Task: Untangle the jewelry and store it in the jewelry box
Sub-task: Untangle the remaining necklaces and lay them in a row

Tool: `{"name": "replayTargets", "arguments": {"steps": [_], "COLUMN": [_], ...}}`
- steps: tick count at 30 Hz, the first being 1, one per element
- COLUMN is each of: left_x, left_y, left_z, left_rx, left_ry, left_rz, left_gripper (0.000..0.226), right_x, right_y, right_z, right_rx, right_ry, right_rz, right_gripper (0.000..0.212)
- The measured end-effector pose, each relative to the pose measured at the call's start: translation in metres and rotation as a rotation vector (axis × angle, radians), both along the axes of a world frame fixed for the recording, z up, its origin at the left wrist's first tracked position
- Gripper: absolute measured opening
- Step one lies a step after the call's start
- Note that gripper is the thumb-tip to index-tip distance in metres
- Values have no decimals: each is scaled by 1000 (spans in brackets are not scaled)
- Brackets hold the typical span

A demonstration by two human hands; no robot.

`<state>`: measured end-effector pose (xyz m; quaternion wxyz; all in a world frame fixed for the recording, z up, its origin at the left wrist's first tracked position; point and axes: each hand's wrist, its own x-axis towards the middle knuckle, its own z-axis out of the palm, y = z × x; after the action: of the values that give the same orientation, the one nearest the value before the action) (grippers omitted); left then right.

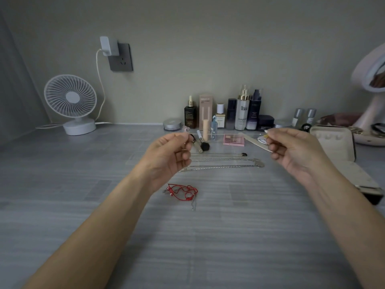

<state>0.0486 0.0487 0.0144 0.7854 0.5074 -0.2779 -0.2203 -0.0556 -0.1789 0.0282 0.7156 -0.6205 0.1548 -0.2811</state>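
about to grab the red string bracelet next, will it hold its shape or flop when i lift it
The red string bracelet lies in loose tangled loops, so it will probably go limp and dangle. The cord looks thin, so likely very light. Its beads and loose ends may snag if tugged.
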Motion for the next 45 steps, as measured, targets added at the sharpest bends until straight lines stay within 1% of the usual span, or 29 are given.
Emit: {"name": "replayTargets", "arguments": {"steps": [2,5,7,9,12,13,15,18,20,24,30,39,43,45], "left_x": [5,14,20,26,30,32,34,38,41,45,48,53,52,50], "left_y": [5,13,18,20,17,15,12,11,12,13,15,15,13,11], "left_z": [0,-3,-7,-12,-24,-29,-36,-39,-41,-42,-42,-46,-48,-49], "left_rx": [35,148,241,381,746,840,941,1028,1063,1081,1076,1090,1097,1118], "left_ry": [-10,-25,-43,-97,-330,-409,-528,-655,-695,-688,-693,-682,-670,-681], "left_rz": [13,35,56,114,249,273,301,349,382,394,402,390,419,445], "left_gripper": [10,11,10,14,16,16,18,22,26,29,19,17,15,15], "right_x": [0,3,4,5,10,13,19,28,32,34,34,33,33,35], "right_y": [-1,-1,1,1,2,2,0,-4,-6,-8,-13,-22,-25,-26], "right_z": [-2,-6,-8,-12,-26,-32,-44,-57,-61,-64,-64,-62,-66,-68], "right_rx": [0,-20,-71,-162,-360,-415,-481,-567,-591,-651,-680,-731,-771,-799], "right_ry": [6,44,86,139,259,298,365,458,476,482,489,505,519,522], "right_rz": [-2,-3,1,-8,-21,-17,-10,-24,-32,-27,-57,-108,-133,-145], "right_gripper": [11,10,8,6,7,10,12,18,20,18,17,22,24,18]}}
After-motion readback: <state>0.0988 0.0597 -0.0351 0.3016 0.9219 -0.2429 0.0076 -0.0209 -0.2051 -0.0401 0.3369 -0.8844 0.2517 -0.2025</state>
